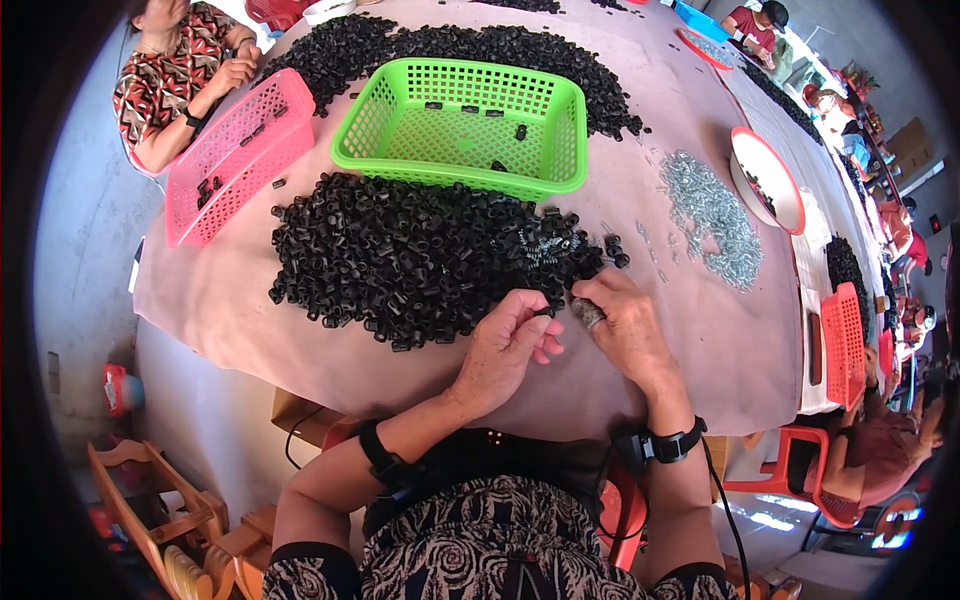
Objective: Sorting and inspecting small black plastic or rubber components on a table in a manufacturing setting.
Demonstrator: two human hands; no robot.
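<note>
In the head view, my left hand (503, 345) has thumb and forefinger pressed together on what looks like a small black piece (546, 312), its other fingers curled beneath. My right hand (628, 325) is just beside it, fingers bent down by the near right edge of the black heap (400, 260); a grey wrap (588, 313) covers part of one finger. Whether those fingers pinch anything I cannot tell.

The piece at my left fingertips is above the table (720, 350), in front of the heap. A cluster of silvery parts (548, 249) lies on the heap's right side, and a larger silvery pile (712, 220) spreads farther right, near the red-rimmed white bowl (775, 163).

As I judge it, the work is at an early point: only a few black pieces lie in the green basket (455, 181) beyond the heap, and a few more in the pink basket (258, 165) to the left — most are loose on the table. Whether any of them are finished, I can't say.

My fingers hide most of the held piece, so its shape is unclear — and the silvery parts are too small to make out singly.
</note>
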